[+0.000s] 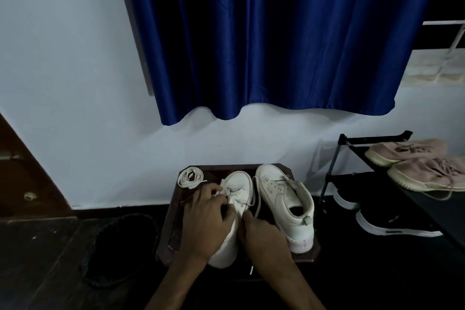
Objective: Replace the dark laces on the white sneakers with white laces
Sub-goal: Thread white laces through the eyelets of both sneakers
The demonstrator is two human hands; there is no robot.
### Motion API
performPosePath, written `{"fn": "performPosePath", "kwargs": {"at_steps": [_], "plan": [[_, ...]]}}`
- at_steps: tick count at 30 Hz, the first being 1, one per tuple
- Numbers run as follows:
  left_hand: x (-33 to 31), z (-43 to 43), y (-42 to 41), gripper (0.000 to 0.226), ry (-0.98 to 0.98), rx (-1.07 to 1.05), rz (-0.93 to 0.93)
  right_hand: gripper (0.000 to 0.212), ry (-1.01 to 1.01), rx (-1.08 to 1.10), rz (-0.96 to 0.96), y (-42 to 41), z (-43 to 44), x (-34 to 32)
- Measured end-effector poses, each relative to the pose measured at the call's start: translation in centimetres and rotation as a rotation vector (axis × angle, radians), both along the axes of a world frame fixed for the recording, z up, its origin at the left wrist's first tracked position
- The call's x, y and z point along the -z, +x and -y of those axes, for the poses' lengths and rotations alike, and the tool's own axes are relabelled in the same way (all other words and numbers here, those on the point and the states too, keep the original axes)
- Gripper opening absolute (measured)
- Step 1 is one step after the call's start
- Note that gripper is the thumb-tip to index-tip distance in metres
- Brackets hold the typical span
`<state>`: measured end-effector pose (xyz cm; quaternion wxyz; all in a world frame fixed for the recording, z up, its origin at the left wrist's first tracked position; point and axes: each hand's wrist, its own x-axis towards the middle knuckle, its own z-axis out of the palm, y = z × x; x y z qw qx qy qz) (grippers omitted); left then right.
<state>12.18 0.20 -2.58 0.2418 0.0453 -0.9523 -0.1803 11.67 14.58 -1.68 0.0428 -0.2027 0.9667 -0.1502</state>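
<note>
White sneakers, the left sneaker [239, 184] and the right sneaker [284, 199], stand side by side on a small dark counter [176, 229] against the wall, with a coiled white lace [189, 177] lying at its far left corner. The left hand [205, 219] is curled over the left sneaker's eyelets, its grip pinching a threaded lace [226, 192], while a darker lace [257, 202] trails down between the two shoes. The right hand [261, 234] rests against that same sneaker's inner side, but I cannot tell whether its grip is closed on anything.
</note>
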Motion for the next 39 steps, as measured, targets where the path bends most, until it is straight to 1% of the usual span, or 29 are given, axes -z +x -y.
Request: {"fn": "performPosePath", "kwargs": {"at_steps": [2, 4, 6, 9, 11, 13, 14, 16, 18, 19, 20, 21, 23, 24, 25, 27, 28, 29, 30, 32, 33, 34, 35, 36, 37, 38, 39], "plan": [[0.4, -0.1, 0.0, 0.033, 0.086, 0.006, -0.015, 0.032, 0.132, -0.04, 0.06, 0.7, -1.5, 0.1], [1.1, -0.4, 0.2, 0.034, 0.135, 0.007, -0.045, 0.034, 0.139, -0.04, 0.089, 1.0, -3.1, 0.0], [1.5, -0.8, 0.3, 0.033, 0.131, -0.01, -0.071, 0.038, 0.098, -0.006, 0.028, 0.3, -3.5, -0.8], [1.8, -1.0, 0.2, 0.03, 0.106, -0.038, -0.088, 0.042, -0.086, 0.009, -0.138, -1.5, -1.8, -1.5], [1.9, -0.7, 0.3, 0.031, 0.093, -0.046, -0.074, 0.034, -0.178, -0.051, -0.139, -2.2, -0.1, -1.5], [2.0, -0.6, 0.3, 0.032, 0.079, -0.054, -0.071, 0.024, -0.185, -0.07, -0.123, -2.2, 0.7, -1.0], [2.0, -0.6, 0.3, 0.031, 0.069, -0.06, -0.076, 0.021, -0.151, -0.051, -0.126, -1.9, 0.5, -0.7], [2.0, -0.8, 0.2, 0.028, 0.065, -0.073, -0.095, 0.023, -0.005, -0.066, -0.074, -0.5, -0.9, -0.1], [2.0, -0.9, 0.2, 0.027, 0.076, -0.075, -0.111, 0.03, 0.192, -0.14, 0.081, 1.1, -2.6, 0.3], [2.0, -0.8, 0.2, 0.027, 0.082, -0.074, -0.115, 0.03, 0.219, -0.154, 0.138, 1.4, -3.4, 0.1], [2.2, -0.8, 0.2, 0.026, 0.085, -0.072, -0.117, 0.03, 0.185, -0.132, 0.142, 1.4, -3.9, 0.0], [2.3, -0.8, 0.1, 0.026, 0.083, -0.07, -0.117, 0.031, 0.149, -0.098, 0.1, 1.0, -4.0, -0.6], [2.4, -0.7, 0.1, 0.027, 0.082, -0.06, -0.112, 0.039, 0.045, 0.009, -0.047, -0.6, -3.4, -1.9], [2.4, -0.7, 0.1, 0.028, 0.088, -0.054, -0.107, 0.042, -0.024, 0.02, -0.111, -1.3, -2.5, -2.1], [2.4, -0.7, 0.1, 0.029, 0.09, -0.05, -0.103, 0.04, -0.073, 0.0, -0.144, -1.9, -1.4, -2.2], [2.4, -0.7, 0.2, 0.03, 0.081, -0.052, -0.105, 0.024, -0.059, -0.076, -0.142, -2.4, 0.4, -2.4], [2.4, -0.7, 0.3, 0.03, 0.08, -0.055, -0.11, 0.019, -0.047, -0.083, -0.124, -2.4, 0.5, -1.8], [2.4, -0.8, 0.3, 0.029, 0.085, -0.057, -0.116, 0.019, -0.063, -0.089, -0.093, -2.3, 0.4, -1.4], [2.3, -0.8, 0.3, 0.028, 0.088, -0.062, -0.125, 0.022, -0.019, -0.086, -0.053, -1.5, -0.7, -0.9], [2.3, -0.8, 0.2, 0.026, 0.083, -0.067, -0.136, 0.033, 0.147, 0.01, -0.035, -0.7, -1.0, 2.4], [2.4, -0.8, 0.1, 0.026, 0.082, -0.066, -0.139, 0.04, 0.245, 0.101, 0.062, -0.5, -1.5, 3.8], [2.5, -0.8, 0.1, 0.026, 0.085, -0.064, -0.142, 0.05, 0.191, 0.11, 0.216, 0.3, -3.7, 4.3], [2.5, -0.8, 0.1, 0.025, 0.09, -0.064, -0.146, 0.063, 0.084, 0.401, 0.284, 0.1, -4.3, 4.8], [2.5, -0.8, 0.1, 0.025, 0.095, -0.065, -0.15, 0.066, -0.225, 0.329, 0.276, 0.5, -5.1, 3.9], [2.5, -0.8, 0.1, 0.025, 0.099, -0.066, -0.152, 0.057, 0.005, 0.11, 0.135, 0.5, -5.4, 4.4], [2.5, -0.9, 0.1, 0.025, 0.102, -0.066, -0.153, 0.048, 0.066, 0.012, -0.028, 0.2, -4.3, 2.9], [2.5, -1.0, 0.1, 0.025, 0.101, -0.066, -0.152, 0.044, 0.078, -0.074, 0.081, -0.5, -3.5, 0.9]]}}
